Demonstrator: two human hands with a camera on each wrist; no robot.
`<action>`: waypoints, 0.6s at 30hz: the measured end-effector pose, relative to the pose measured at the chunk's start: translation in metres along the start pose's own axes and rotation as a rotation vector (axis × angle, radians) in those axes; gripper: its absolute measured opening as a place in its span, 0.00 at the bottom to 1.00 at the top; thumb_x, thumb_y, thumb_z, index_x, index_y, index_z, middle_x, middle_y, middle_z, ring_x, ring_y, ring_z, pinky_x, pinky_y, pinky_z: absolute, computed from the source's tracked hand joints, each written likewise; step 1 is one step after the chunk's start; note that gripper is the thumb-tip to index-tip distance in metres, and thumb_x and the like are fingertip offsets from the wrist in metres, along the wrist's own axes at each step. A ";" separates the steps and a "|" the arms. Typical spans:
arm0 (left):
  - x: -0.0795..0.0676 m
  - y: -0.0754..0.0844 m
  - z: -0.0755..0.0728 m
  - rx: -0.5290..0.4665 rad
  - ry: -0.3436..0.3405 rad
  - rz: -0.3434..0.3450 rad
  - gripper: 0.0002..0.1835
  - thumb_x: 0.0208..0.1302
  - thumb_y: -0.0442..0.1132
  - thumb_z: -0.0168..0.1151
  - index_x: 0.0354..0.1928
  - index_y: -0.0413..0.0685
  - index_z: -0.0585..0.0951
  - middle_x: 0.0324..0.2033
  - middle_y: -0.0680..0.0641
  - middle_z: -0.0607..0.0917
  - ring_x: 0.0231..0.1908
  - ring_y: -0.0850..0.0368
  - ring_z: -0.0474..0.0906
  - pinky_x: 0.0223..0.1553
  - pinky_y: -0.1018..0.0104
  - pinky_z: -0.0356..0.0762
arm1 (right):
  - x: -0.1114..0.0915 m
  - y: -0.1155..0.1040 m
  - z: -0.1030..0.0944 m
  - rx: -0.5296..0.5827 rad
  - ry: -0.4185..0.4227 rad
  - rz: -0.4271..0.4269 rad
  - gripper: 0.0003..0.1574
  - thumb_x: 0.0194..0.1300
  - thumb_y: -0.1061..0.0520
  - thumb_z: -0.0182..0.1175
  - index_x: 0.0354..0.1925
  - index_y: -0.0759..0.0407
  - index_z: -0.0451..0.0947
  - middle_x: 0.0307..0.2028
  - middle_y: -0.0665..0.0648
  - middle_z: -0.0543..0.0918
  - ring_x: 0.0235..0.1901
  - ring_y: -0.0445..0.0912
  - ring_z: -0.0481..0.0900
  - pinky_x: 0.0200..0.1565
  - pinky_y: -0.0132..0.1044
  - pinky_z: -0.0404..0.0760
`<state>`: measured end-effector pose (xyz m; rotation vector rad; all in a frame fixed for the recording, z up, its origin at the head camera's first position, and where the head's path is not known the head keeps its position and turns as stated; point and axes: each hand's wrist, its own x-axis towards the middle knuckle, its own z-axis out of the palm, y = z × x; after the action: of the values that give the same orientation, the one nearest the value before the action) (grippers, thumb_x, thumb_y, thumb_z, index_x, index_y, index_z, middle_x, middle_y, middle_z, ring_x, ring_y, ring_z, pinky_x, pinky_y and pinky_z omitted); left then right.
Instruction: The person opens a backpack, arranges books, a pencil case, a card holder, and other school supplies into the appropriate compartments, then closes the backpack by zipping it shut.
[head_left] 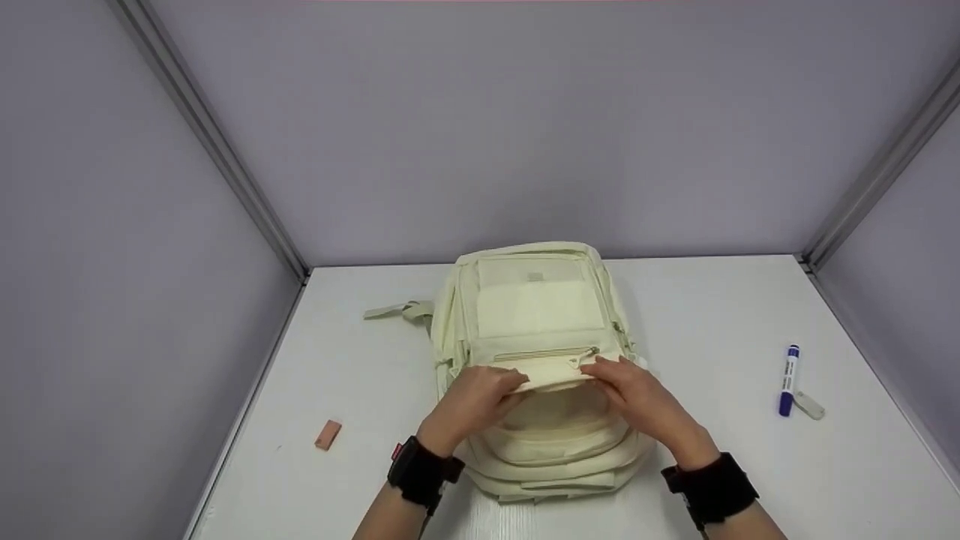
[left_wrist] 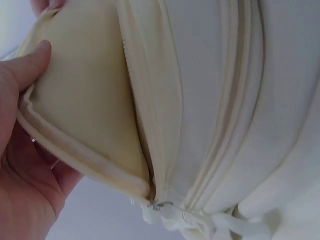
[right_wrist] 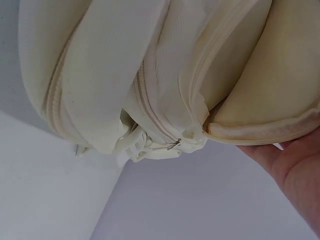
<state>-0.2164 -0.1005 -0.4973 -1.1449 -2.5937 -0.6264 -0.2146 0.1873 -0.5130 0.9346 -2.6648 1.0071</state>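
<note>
A pale cream backpack (head_left: pixel 540 307) lies on the table with its top toward the person. Its front compartment is unzipped, and the front panel's edge (head_left: pixel 555 379) is lifted. My left hand (head_left: pixel 480 397) grips that edge on the left, thumb on the inner side, as the left wrist view shows. On the right my right hand (head_left: pixel 637 397) holds the same edge, its fingers behind the panel in the right wrist view. The smooth yellowish lining (left_wrist: pixel 85 90) shows through the gap. A zipper pull (left_wrist: pixel 157 205) sits at the opening's corner. The compartment's depth is hidden.
A pink eraser (head_left: pixel 328 435) lies to the left on the white table (head_left: pixel 360 375). At the right are a blue-and-white marker (head_left: pixel 789 380) and a small whitish object (head_left: pixel 809 406) beside it. A strap (head_left: pixel 397 310) sticks out left of the backpack. Grey panels (head_left: pixel 480 135) enclose the table.
</note>
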 end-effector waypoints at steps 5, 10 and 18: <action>-0.007 -0.012 -0.007 -0.074 0.046 -0.052 0.07 0.68 0.42 0.64 0.42 0.48 0.84 0.32 0.55 0.84 0.28 0.66 0.76 0.31 0.70 0.76 | 0.007 -0.001 -0.005 0.017 0.047 0.048 0.11 0.71 0.58 0.59 0.49 0.52 0.82 0.44 0.50 0.85 0.44 0.44 0.82 0.46 0.45 0.79; -0.011 -0.020 -0.007 -0.194 0.044 -0.110 0.08 0.70 0.39 0.61 0.48 0.50 0.80 0.33 0.53 0.84 0.27 0.67 0.74 0.30 0.71 0.73 | 0.013 -0.001 -0.008 0.069 0.064 0.073 0.08 0.73 0.53 0.56 0.47 0.49 0.81 0.38 0.49 0.85 0.35 0.40 0.79 0.38 0.41 0.78; 0.000 -0.034 -0.011 -0.268 0.041 -0.237 0.09 0.74 0.46 0.54 0.44 0.50 0.79 0.19 0.58 0.71 0.19 0.67 0.62 0.24 0.71 0.63 | 0.009 0.008 -0.014 0.210 0.046 0.073 0.24 0.71 0.55 0.59 0.63 0.58 0.73 0.59 0.58 0.78 0.46 0.48 0.83 0.45 0.46 0.81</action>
<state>-0.2408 -0.1260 -0.4974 -0.8863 -2.6914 -1.0636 -0.2273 0.1966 -0.5037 0.8436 -2.6100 1.3295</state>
